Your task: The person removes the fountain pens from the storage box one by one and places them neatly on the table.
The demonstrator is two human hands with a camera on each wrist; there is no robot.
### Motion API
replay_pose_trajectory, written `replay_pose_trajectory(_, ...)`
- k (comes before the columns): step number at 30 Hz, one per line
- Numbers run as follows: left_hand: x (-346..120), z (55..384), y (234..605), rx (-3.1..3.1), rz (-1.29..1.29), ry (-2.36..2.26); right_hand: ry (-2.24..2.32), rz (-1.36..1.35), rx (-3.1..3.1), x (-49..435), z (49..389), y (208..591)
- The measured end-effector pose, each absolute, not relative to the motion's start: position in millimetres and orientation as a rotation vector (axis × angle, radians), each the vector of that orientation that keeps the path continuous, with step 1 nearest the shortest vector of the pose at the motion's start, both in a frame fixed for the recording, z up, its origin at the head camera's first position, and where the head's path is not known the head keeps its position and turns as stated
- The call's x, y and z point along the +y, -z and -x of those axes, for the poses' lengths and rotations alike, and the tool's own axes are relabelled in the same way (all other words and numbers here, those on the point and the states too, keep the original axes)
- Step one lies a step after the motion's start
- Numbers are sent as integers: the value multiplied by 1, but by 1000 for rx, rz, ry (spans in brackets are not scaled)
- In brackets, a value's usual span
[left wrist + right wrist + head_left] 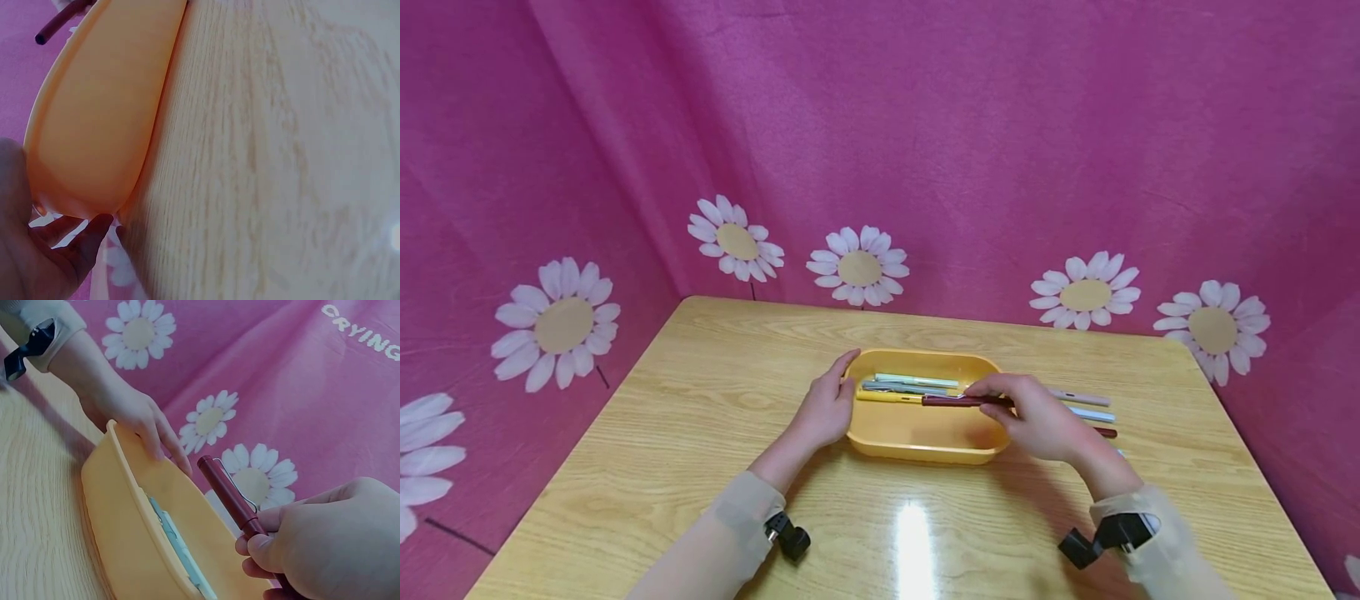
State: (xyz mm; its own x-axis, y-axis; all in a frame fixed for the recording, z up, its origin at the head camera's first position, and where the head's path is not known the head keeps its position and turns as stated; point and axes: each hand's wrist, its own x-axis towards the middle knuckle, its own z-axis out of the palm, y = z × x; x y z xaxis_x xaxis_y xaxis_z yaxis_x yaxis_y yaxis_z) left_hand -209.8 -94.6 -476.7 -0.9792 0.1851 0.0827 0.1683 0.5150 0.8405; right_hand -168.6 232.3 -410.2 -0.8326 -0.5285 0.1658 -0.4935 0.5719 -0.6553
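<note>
A yellow-orange plastic tray (pixel 925 454) stands on the table. My left hand (pixel 826 408) grips its left end, fingers at the rim; the left wrist view shows that hand (pixel 53 250) against the tray's end wall. With thumb and fingers, my right hand (pixel 1037 417) pinches a dark red pen (pixel 951 401) over the tray's right part. The pen's silver clip and capped end stick out of the grasp in the right wrist view. Inside the tray lie a pale green pen (pixel 917 380), a grey-blue pen (pixel 902 387) and a yellow pen (pixel 883 397), roughly side by side.
Right of the tray, partly behind my right hand, lie a lilac pen (pixel 1086 398), a light blue pen (pixel 1093 413) and another dark red pen (pixel 1106 432). A pink curtain (pixel 970 167) with white daisies surrounds the wooden table (pixel 700 400) at the back and sides.
</note>
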Motion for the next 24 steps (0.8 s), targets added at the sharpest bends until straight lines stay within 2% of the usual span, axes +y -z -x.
replay_pose_trajectory(24,-94,208,474,2698,-295,-1509,1189,894,2867,284,137,410)
